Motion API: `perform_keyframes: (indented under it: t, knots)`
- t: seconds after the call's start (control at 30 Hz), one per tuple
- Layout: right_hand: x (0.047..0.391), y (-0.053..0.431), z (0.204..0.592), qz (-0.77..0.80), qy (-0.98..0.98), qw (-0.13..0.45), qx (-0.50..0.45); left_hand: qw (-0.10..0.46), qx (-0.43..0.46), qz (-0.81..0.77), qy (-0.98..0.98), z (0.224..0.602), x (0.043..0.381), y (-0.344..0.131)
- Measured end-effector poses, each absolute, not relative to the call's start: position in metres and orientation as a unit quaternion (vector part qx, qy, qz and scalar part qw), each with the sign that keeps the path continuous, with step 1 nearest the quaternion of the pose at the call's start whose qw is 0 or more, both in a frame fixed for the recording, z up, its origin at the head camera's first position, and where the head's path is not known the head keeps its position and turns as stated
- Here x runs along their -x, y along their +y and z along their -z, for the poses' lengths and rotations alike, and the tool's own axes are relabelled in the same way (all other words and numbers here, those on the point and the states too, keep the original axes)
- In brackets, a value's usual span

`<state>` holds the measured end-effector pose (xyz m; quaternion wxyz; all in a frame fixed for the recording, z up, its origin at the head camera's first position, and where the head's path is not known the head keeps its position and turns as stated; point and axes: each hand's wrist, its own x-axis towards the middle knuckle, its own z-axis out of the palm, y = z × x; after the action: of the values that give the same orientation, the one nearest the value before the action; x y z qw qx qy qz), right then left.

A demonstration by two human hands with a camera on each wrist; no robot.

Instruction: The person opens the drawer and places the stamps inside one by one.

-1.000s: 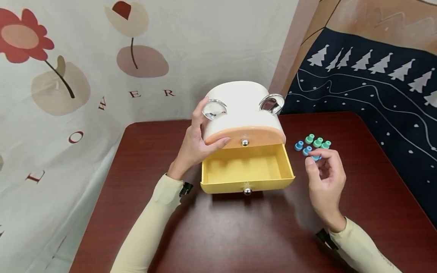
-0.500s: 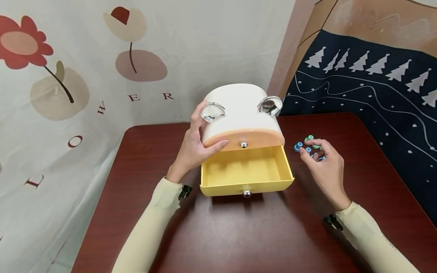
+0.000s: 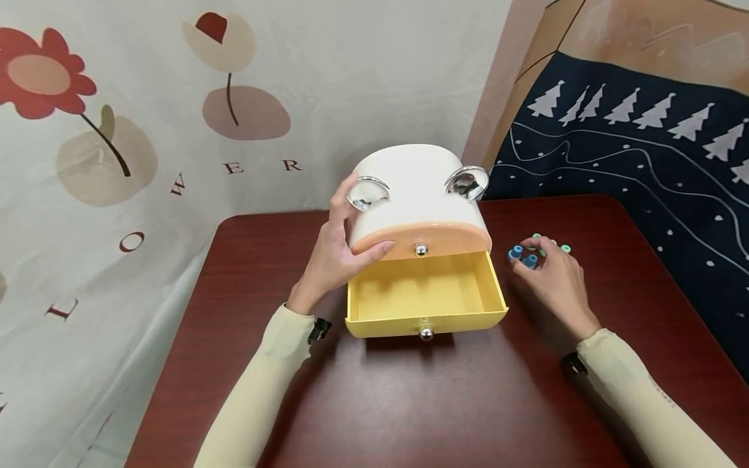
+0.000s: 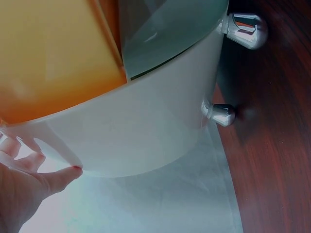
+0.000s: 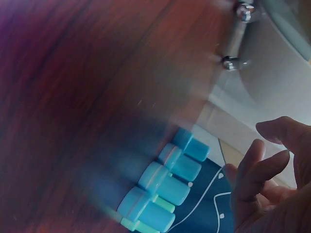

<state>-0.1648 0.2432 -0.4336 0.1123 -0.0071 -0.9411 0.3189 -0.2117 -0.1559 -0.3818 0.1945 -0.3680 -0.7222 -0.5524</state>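
Observation:
A small white drawer box [image 3: 418, 172] stands on the table with round silver ears. Its lower yellow drawer [image 3: 427, 292] is pulled out and holds nothing; the orange upper drawer [image 3: 450, 237] is closed. My left hand [image 3: 330, 260] grips the box's left side, thumb on the orange front, index finger beside the left ear. To the right of the box, my right hand [image 3: 552, 286] hovers at small blue pegs [image 3: 530, 261] and green pegs [image 3: 565, 249], partly hiding them. In the right wrist view its thumb and fingers are apart, with nothing between them, beside blue pegs [image 5: 165, 184].
The dark red-brown table [image 3: 398, 403] carries the box and the pegs. Behind it hangs a pale cloth [image 3: 363, 78] with flower prints. A navy cloth [image 3: 632, 149] with white trees hangs at the right. Silver knobs [image 3: 426, 333] stick out from the drawer fronts.
My right hand has shifted slightly away from me over the pegs, and its thumb and index finger have spread from their closer position. My left hand, box and drawer stay put.

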Motion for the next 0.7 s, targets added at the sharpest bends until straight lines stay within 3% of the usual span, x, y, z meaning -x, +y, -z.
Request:
perform_keyframes:
  t: [0.7]
  knots:
    - [0.188,0.256,0.441,-0.307,-0.948,0.075,-0.03,0.202,0.376,0.553,-0.716,0.381,0.212,-0.155]
